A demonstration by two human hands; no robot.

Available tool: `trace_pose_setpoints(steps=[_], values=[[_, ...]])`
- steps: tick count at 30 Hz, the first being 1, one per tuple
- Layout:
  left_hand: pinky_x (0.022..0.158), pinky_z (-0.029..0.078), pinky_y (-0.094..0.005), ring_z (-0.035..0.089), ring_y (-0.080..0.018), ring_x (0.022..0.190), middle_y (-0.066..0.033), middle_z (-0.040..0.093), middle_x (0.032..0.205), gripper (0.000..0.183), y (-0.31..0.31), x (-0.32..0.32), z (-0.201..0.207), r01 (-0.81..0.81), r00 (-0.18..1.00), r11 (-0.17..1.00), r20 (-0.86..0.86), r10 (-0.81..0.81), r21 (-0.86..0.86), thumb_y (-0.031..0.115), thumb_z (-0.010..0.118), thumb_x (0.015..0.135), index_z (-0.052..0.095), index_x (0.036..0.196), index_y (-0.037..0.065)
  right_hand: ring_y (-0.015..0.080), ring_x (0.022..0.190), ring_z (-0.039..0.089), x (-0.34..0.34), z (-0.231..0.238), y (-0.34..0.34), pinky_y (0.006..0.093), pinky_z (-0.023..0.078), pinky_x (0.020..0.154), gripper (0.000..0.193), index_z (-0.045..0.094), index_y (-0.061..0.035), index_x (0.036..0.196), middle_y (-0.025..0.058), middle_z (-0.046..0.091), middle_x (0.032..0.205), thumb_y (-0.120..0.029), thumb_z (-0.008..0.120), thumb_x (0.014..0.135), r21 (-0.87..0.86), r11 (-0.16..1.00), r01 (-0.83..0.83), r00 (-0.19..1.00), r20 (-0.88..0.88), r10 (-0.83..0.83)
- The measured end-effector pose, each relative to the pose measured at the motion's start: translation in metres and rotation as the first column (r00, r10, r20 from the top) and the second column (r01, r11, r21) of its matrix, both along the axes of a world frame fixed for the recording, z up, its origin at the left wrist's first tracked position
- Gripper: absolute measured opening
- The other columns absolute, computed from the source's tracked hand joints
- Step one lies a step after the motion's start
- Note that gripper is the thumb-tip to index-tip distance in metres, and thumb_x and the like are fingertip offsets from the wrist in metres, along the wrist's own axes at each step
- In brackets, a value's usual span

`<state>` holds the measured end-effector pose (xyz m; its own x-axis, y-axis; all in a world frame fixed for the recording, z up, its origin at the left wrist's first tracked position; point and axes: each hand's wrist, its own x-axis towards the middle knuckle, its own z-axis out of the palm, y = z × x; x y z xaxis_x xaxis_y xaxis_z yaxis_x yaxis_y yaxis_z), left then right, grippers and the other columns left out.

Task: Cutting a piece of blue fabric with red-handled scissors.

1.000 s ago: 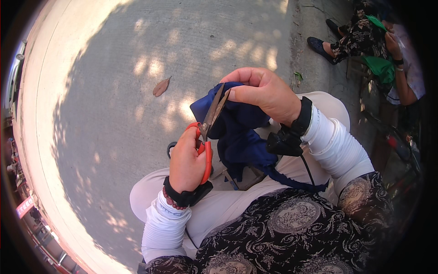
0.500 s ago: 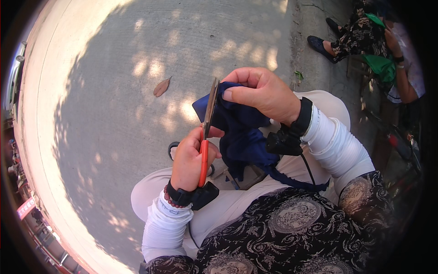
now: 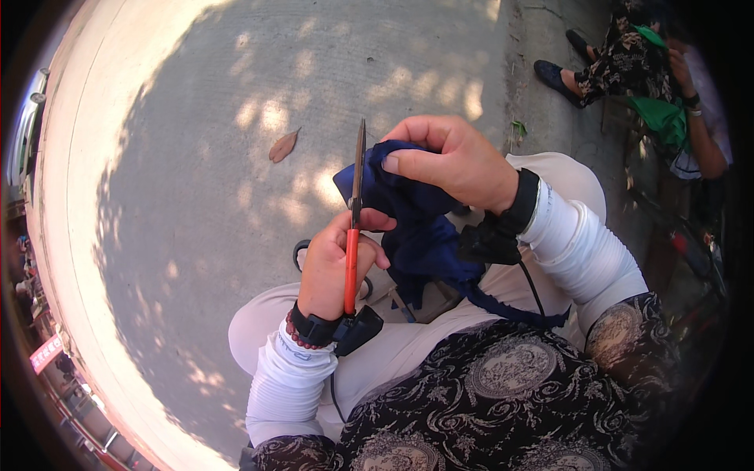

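Over the pale-trousered lap [image 3: 369, 363], left hand [image 3: 323, 271] curled round red-handled scissors [image 3: 351, 255], right hand [image 3: 465, 163] pinching dark-blue cloth [image 3: 424, 245]

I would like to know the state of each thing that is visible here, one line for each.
Scissors: held in the left hand, seen nearly edge-on, blade opening unclear.
Blue cloth: bunched, pinched by the right hand, partly hanging.
Brown leaf: lying on the pavement.
Green cloth: crumpled, beside another person.
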<state>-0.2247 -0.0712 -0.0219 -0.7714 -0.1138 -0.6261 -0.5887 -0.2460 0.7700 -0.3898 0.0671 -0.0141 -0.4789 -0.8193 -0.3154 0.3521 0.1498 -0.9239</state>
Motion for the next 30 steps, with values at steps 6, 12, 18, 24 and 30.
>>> trace_pose_setpoints(steps=[6,12,18,24,30], values=[[0.053,0.041,-0.0215,0.057,-0.0098,0.063,-0.0129,0.066,0.094,0.034,0.005,0.0,-0.001,-0.06,0.991,0.998,-0.117,0.064,0.034,0.002,0.042,0.079,0.056,0.109,-0.003,0.0075,0.081,0.061,0.0,0.001,-0.001,0.0214,0.05,0.073,0.021,0.064,0.0015,0.105,0.003,0.067,0.092,-0.013,0.061,0.089,-0.005,1.0,0.008,1.0,0.028,-0.008],[0.053,0.044,-0.0245,0.057,-0.0152,0.062,-0.0205,0.063,0.102,0.038,-0.046,0.005,0.0,-0.474,0.806,0.864,-0.31,0.504,0.171,0.002,0.039,0.076,0.055,0.109,-0.007,0.0079,0.081,0.061,0.003,-0.009,0.006,0.0221,0.05,0.074,0.022,0.065,0.002,0.105,0.0041,0.067,0.093,-0.012,0.061,0.088,0.086,0.991,-0.104,0.99,-0.088,0.112],[0.064,0.043,-0.0234,0.059,-0.012,0.072,-0.0123,0.063,0.103,0.04,-0.025,0.004,0.008,-0.254,0.949,0.959,-0.225,0.222,-0.124,0.0,0.04,0.075,0.054,0.111,-0.004,0.0089,0.085,0.062,-0.001,-0.001,-0.001,0.0219,0.051,0.077,0.024,0.063,0.0029,0.108,0.005,0.067,0.097,-0.011,0.062,0.088,0.032,0.999,-0.039,0.997,0.067,0.037],[0.062,0.04,-0.0208,0.049,-0.007,0.065,-0.0032,0.057,0.082,0.038,-0.016,0.008,-0.002,0.027,0.989,0.901,-0.117,-0.086,-0.433,-0.007,0.044,0.073,0.057,0.108,0.0,0.0092,0.086,0.063,-0.006,-0.001,-0.005,0.0224,0.052,0.08,0.027,0.062,0.0027,0.111,0.005,0.067,0.098,-0.011,0.063,0.088,0.027,1.0,0.014,0.994,0.105,-0.016],[0.06,0.039,-0.0209,0.047,-0.0059,0.064,0.0001,0.052,0.074,0.031,-0.015,0.008,-0.012,0.047,0.986,0.842,-0.112,-0.127,-0.537,-0.005,0.052,0.076,0.058,0.106,0.0,0.0072,0.086,0.062,-0.011,0.0,-0.007,0.0204,0.051,0.077,0.025,0.062,0.002,0.111,0.0035,0.067,0.098,-0.008,0.062,0.088,-0.007,0.999,0.032,0.999,0.042,-0.032]])
